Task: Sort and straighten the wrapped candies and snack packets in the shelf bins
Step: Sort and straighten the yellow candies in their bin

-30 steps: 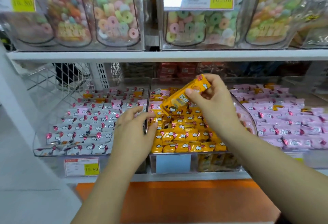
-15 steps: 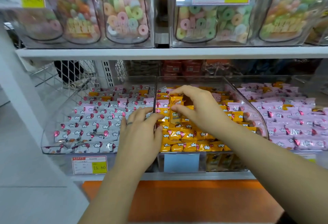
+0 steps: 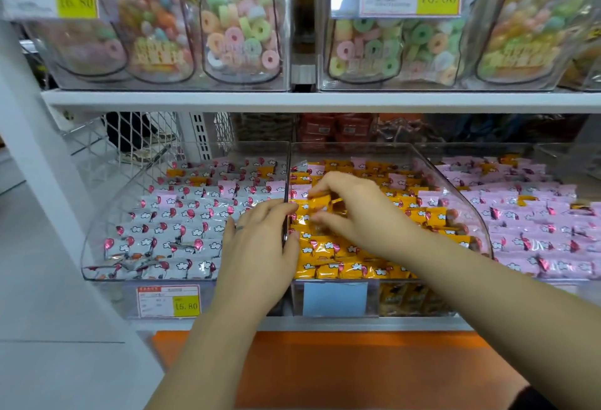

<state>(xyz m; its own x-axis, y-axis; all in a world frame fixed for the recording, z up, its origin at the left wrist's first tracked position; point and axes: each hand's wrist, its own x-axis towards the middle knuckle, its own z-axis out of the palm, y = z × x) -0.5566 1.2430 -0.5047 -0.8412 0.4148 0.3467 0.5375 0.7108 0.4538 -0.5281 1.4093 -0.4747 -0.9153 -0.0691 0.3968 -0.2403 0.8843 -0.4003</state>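
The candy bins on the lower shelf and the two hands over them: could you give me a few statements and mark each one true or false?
1. The right hand pinches a yellow candy over the middle bin. True.
2. The left hand holds a pink candy up in the air. False: it lies low at the wall between the left bin and the middle bin, holding nothing that shows.
3. The right bin is filled mostly with green rings. False: it holds mostly pink wrapped candies.
4. The price tag on the front of the left bin reads 15.80. True.
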